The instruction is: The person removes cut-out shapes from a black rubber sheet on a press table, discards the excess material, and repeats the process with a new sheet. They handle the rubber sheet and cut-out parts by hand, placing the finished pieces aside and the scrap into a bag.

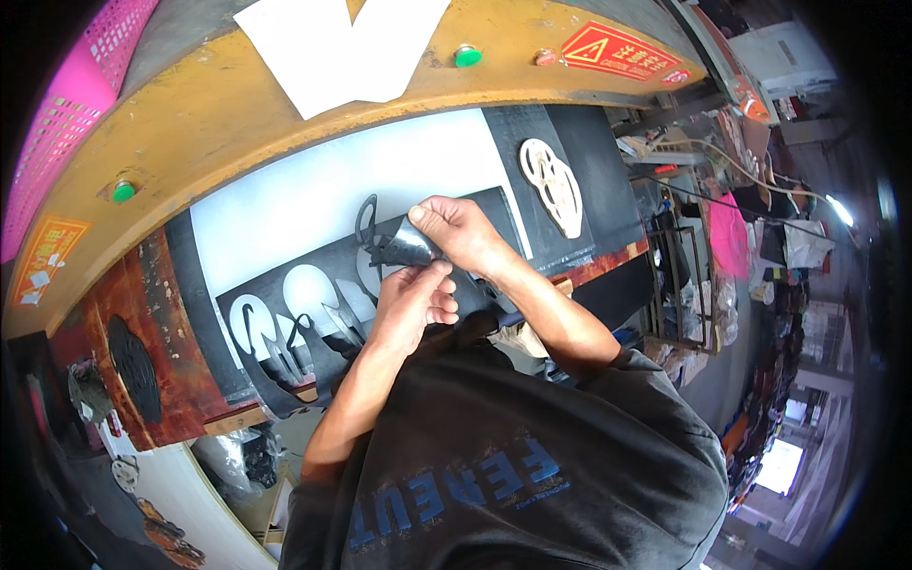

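A black sheet [323, 256] with several cut-out holes lies on the white cutting board [313, 190] of a press. Both my hands meet over its right part. My right hand [461, 233] pinches a small black cut piece [407, 245] from above. My left hand [413, 299] grips the same piece from below. A thin black strip [366, 217] curls up from the sheet just left of the piece.
A cream-coloured cutting die [553, 185] rests on the black pad to the right. The yellow press head [285, 104] with green buttons [466, 56] and white papers [332, 43] arches above. A pink basket [66, 114] stands far left. Cluttered shelves fill the right side.
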A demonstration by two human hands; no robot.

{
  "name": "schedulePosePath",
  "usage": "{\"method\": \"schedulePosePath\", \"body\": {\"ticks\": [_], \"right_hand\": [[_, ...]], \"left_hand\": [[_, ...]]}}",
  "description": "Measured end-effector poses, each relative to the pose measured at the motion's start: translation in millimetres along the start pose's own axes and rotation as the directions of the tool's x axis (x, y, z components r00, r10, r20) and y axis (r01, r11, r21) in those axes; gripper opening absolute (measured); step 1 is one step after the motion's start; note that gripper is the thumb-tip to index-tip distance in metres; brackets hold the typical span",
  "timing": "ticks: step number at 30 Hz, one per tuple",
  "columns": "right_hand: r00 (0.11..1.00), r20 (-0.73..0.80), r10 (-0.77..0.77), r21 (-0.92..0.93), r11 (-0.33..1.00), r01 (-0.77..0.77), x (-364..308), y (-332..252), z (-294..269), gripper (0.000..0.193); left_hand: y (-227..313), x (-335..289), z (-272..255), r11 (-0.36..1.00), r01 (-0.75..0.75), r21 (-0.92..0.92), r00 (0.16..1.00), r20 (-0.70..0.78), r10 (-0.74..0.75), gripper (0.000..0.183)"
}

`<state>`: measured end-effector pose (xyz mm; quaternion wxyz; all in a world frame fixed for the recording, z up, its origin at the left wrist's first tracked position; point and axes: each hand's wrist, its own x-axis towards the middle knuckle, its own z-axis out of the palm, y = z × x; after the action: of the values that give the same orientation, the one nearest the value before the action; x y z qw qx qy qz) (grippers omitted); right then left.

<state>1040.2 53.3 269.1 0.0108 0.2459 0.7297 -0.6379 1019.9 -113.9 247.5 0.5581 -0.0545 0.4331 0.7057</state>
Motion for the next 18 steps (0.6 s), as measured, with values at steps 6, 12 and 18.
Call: {"method": "schedulePosePath", "body": {"ticks": [6, 12, 18], "right_hand": [[0.991, -0.064, 0.117, 0.139, 0.984, -0.108, 12, 1, -3, 0.031], [0.956, -0.288, -0.057, 0.009, 0.998, 0.062, 72, -23, -57, 0.032], [0.999, 0.015, -0.028, -0.095, 0.995, 0.029, 76, -19, -67, 0.033]], "left_hand": [[-21, -3, -18, 0.975, -0.024, 0.220, 0.999, 0.048, 0.014, 0.023], [-58, -13, -30, 0.836, 0.043, 0.548, 0.978, 0.149, -0.148, 0.023], [-53, -12, -45, 0.484, -0.063, 0.873, 0.993, 0.103, -0.056, 0.038]]}}
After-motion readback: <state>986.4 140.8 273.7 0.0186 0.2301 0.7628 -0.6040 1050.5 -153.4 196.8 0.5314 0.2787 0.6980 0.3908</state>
